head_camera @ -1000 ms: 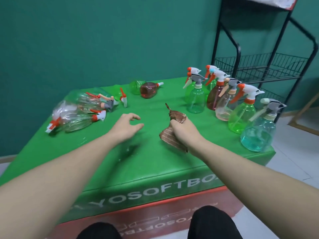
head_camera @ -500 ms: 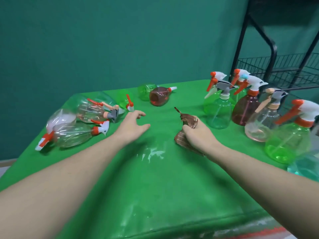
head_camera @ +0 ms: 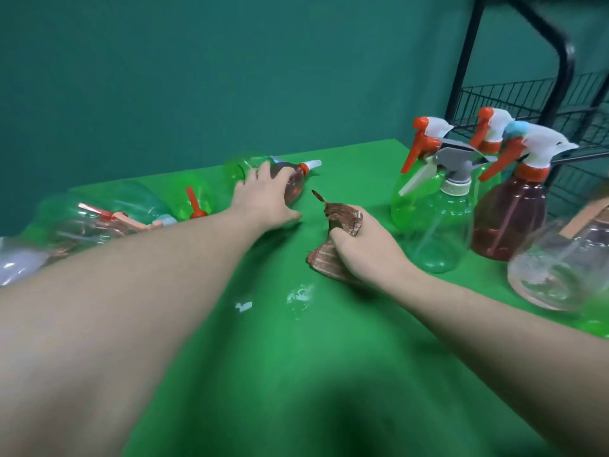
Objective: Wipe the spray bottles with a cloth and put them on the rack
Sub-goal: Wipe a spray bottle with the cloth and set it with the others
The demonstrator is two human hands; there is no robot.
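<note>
A brown-tinted spray bottle (head_camera: 296,184) with a white and orange nozzle lies on its side at the back of the green table (head_camera: 296,374). My left hand (head_camera: 263,199) is laid over its body, fingers curled across the top and thumb at its near side. My right hand (head_camera: 365,255) rests on the table a little to the right and grips a brown striped cloth (head_camera: 344,217), which sticks up out of the fist. The black wire rack (head_camera: 527,100) stands past the table's right end.
Several upright spray bottles crowd the right side: a clear green one (head_camera: 438,225), a dark red one (head_camera: 507,216), a clear one (head_camera: 553,275). More bottles lie in a heap at the left (head_camera: 99,219). Wet spots (head_camera: 298,296) mark the table between my arms.
My left hand has reached forward from the table's middle onto the lying brown bottle. The camera has moved closer. My right hand still holds the cloth in the same place.
</note>
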